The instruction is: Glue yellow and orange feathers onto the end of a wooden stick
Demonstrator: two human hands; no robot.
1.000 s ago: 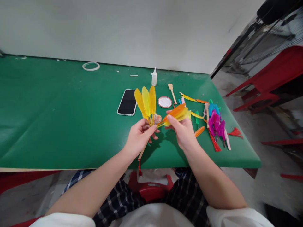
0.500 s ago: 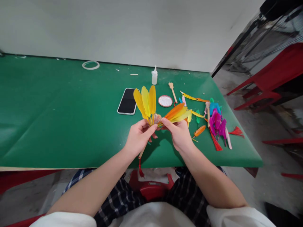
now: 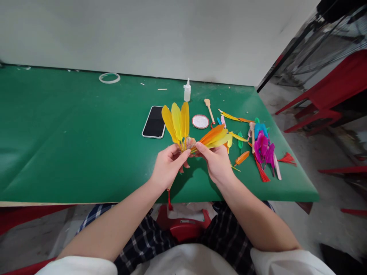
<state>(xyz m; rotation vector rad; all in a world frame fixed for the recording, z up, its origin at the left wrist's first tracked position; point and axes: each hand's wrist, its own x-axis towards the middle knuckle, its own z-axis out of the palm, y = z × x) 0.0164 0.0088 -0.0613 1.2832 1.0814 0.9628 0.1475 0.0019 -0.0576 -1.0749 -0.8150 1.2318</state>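
My left hand (image 3: 168,163) is closed around the base of a feather fan (image 3: 177,123), with three yellow feathers standing up from it. Below that hand, the end of its wooden handle (image 3: 169,187) and a red tassel (image 3: 169,200) hang over the table edge. My right hand (image 3: 218,163) pinches the quill ends of a bunch of orange and yellow feathers (image 3: 214,138) slanting right. Between my thumbs shows the pale, brownish head of the fan (image 3: 190,143). Whether the right bunch is fixed to it, I cannot tell.
On the green table (image 3: 71,145) lie a phone (image 3: 154,122), a small dish of white paste (image 3: 200,121) and a wooden handle (image 3: 210,110). A glue bottle (image 3: 187,91) stands behind. Purple feathers (image 3: 262,147) and red tassels (image 3: 287,159) lie at right; a white ring (image 3: 109,78) lies at back left.
Both hands keep the same grip on the fan and feathers. The whole view has shifted very slightly; nothing was taken or let go.
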